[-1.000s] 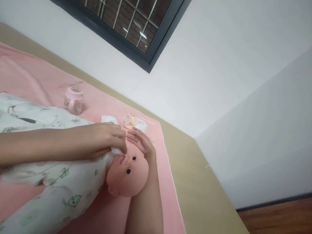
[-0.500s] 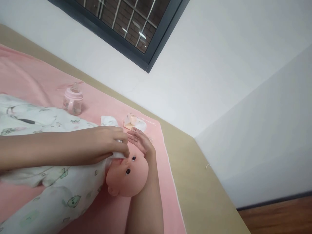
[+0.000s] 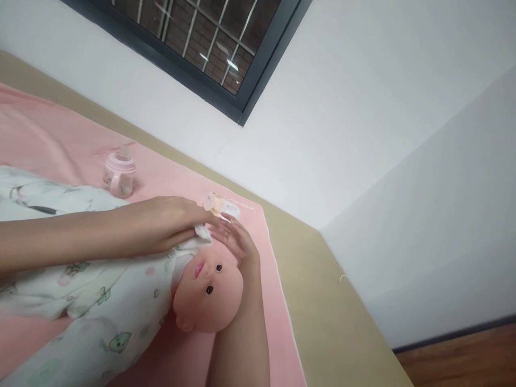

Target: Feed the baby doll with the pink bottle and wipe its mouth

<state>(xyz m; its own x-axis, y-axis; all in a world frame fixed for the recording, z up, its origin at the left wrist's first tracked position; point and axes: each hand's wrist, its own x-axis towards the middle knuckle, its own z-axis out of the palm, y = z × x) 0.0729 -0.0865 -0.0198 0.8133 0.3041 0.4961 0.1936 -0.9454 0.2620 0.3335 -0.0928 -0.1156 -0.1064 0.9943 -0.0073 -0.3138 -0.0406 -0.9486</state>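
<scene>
A baby doll lies on its back on a pink blanket (image 3: 52, 129), its bare head (image 3: 205, 295) to the right and its body in a white printed romper (image 3: 105, 301). My left hand (image 3: 169, 223) reaches in from the left, fingers closed on a small white wipe (image 3: 202, 232) just past the doll's far cheek. My right forearm comes up from the bottom and passes under the head. My right hand (image 3: 236, 239) lies flat behind the head with its fingers stretched out, almost touching the wipe.
A pink baby bottle (image 3: 120, 174) stands on the blanket beyond the doll. A small white and orange packet (image 3: 221, 204) lies near the blanket's far corner. The tan mattress (image 3: 330, 317) ends at white walls; a dark window (image 3: 189, 37) is above.
My left hand has drawn the wipe off the doll's mouth and up past its far cheek, so the mouth now shows. The view has shifted slightly.
</scene>
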